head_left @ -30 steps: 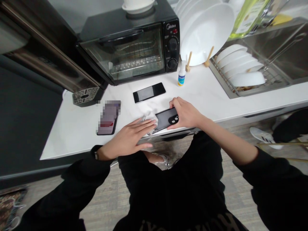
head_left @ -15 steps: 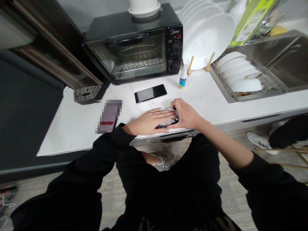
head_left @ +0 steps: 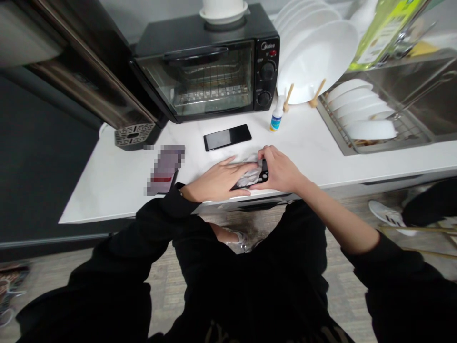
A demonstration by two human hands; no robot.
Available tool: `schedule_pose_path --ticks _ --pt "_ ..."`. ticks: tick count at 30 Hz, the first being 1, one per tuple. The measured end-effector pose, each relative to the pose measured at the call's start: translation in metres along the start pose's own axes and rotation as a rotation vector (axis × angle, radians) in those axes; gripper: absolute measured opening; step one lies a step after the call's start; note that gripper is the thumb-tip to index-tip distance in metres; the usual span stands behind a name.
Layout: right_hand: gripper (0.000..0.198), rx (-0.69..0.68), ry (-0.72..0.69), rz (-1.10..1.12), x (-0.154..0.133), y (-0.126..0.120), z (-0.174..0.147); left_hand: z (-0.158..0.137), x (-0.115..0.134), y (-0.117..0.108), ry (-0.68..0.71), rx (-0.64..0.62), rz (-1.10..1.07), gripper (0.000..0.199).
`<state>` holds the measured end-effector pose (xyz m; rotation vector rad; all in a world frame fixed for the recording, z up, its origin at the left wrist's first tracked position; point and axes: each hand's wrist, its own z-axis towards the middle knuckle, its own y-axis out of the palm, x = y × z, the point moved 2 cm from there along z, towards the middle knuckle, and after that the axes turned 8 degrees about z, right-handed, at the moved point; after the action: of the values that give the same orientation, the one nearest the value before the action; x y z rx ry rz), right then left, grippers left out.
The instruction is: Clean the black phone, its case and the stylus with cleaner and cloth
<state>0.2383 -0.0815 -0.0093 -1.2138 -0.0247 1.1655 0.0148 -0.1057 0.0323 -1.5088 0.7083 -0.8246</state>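
At the counter's front edge lies a flat black handheld device [head_left: 263, 178] with pale round spots that look like buttons. My right hand [head_left: 280, 169] grips its right end, fingers at the far side and thumb at the near side. A crumpled grey-white cloth [head_left: 248, 178] covers much of the device's top. My left hand [head_left: 217, 182] presses the cloth down onto it, fingers stretched over the cloth and thumb along the near edge. The device's left part is hidden under this hand. Just beyond both hands a black smartphone [head_left: 227, 137] rests on the counter.
A small spray bottle [head_left: 276, 119] stands behind my right hand. A toaster oven [head_left: 210, 71] and racked white plates [head_left: 317, 62] line the back. To the right is a sink with a rack of bowls [head_left: 371, 128]. A pixelated phone-like object [head_left: 164, 169] lies left, near a drinks machine [head_left: 135, 136].
The view has shifted slightly, so the counter items sit a little farther right. My left fingers have shifted on the cloth, and more of it and of the device's right end shows.
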Motion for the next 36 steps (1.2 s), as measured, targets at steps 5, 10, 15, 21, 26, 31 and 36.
schedule_pose_path --ticks 5,10,15,21,26,31,36 --pt "0.078 -0.013 0.001 -0.016 0.000 0.000 0.000 -0.045 -0.007 -0.008 -0.005 0.009 0.063 0.065" --pt "0.083 -0.013 0.003 -0.018 0.000 0.000 0.000 -0.070 -0.007 -0.010 0.003 0.049 0.149 0.060" --pt "0.080 -0.012 -0.019 -0.032 -0.002 0.000 0.000 -0.046 0.001 -0.006 0.052 0.062 0.109 0.068" --pt "0.072 0.005 -0.021 -0.026 0.002 0.001 0.000 0.023 0.018 0.006 0.176 0.120 0.098 0.077" --pt "0.069 0.053 -0.011 -0.054 0.004 0.001 0.000 0.038 0.018 0.005 0.131 0.116 0.156 0.071" --pt "0.071 0.020 0.005 -0.038 0.001 0.001 0.001 -0.007 0.008 -0.008 0.009 0.067 0.207 0.068" --pt "0.074 0.006 0.031 -0.038 -0.001 -0.001 0.001 -0.059 0.001 -0.018 -0.061 0.018 0.272 0.067"
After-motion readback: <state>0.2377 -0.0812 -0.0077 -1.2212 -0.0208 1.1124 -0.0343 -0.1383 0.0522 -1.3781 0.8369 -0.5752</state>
